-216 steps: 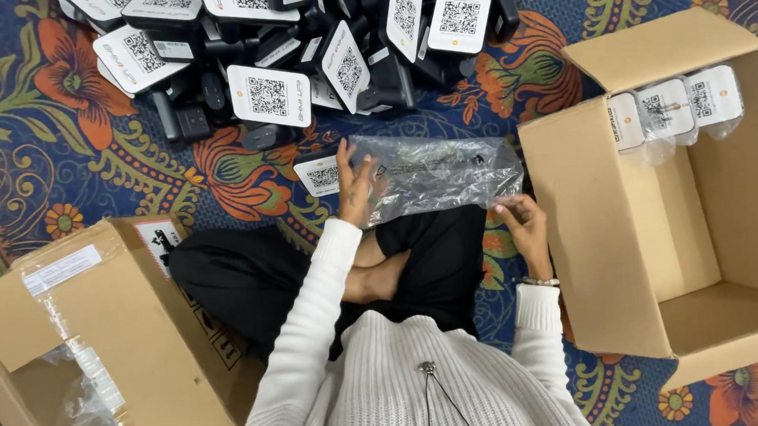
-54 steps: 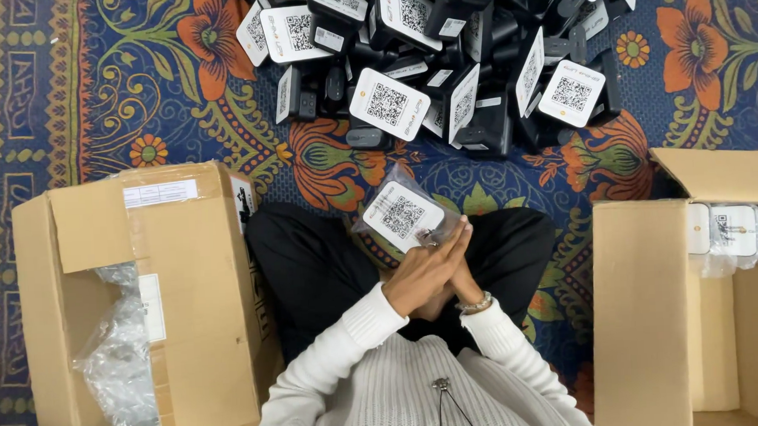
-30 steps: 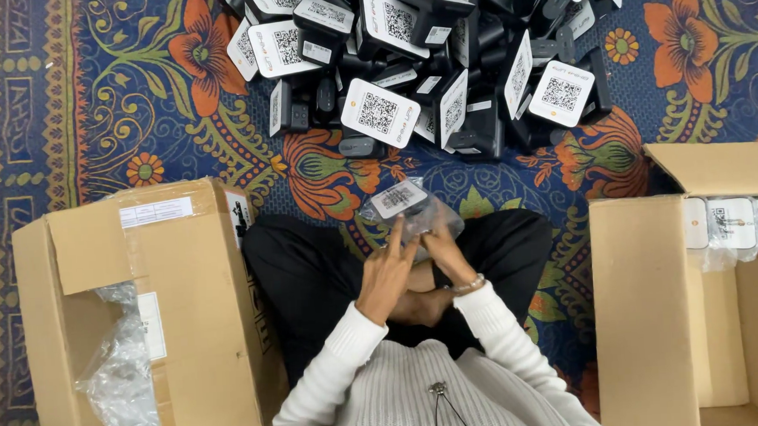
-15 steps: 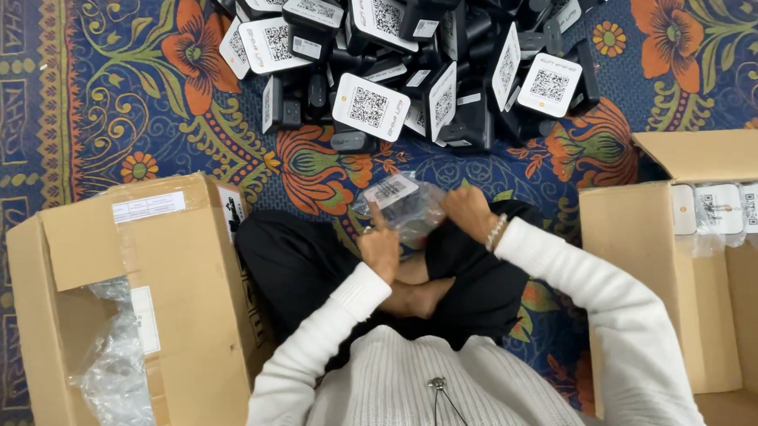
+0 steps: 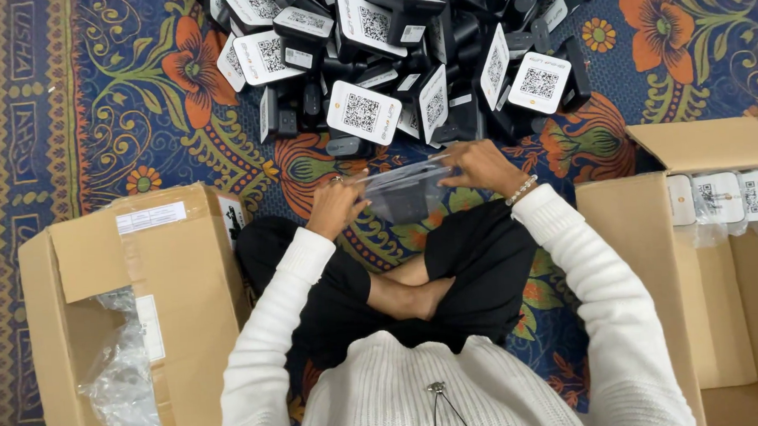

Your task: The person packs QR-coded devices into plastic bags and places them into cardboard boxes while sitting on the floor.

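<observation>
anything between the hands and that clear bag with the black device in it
No. Both hands already hold the clear bag: the left hand at its left end, the right hand at its right end, with nothing in between.

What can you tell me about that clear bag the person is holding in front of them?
The clear plastic bag looks thin, glossy and slightly crinkled, stretched roughly flat and level above the person's crossed legs, just short of the pile of dark devices. A dark, boxy item shows dimly through it; what it is I cannot tell. The left hand pinches its left edge and the right hand grips its upper right edge. Nothing else touches it.
</observation>
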